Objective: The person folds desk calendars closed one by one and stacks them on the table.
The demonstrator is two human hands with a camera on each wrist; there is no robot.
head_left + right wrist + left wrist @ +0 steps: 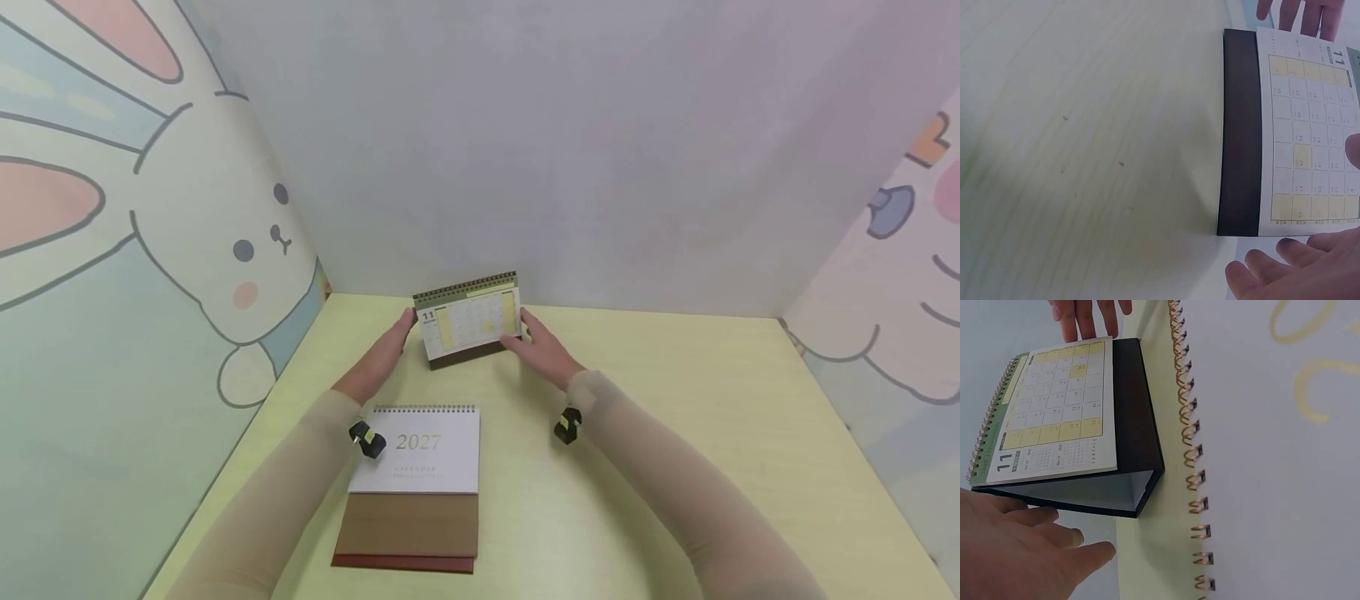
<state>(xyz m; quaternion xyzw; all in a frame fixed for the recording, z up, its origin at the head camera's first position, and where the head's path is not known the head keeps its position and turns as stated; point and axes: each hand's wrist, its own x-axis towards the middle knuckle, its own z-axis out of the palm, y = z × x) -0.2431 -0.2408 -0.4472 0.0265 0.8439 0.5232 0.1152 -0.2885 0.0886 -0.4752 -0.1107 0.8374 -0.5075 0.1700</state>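
Observation:
A small desk calendar (474, 319) with a dark base, a spiral top and a page marked 11 stands tilted up near the wall. My left hand (381, 358) is at its left end, fingers fairly straight along the side, as the left wrist view shows. At the opposite end is my right hand (549, 357), its fingers extended beside the edge and the thumb (1352, 151) over the front of the page. Between the calendar's cover boards, the left wrist view shows an open triangular hollow.
Nearer the body, a larger calendar (431, 471) marked 2027 lies on the pale yellow table (675, 400), below the left wrist, its spiral toward the wall. Brown and red boards (408, 525) extend from its near side. A grey wall (562, 167) bounds the table's back.

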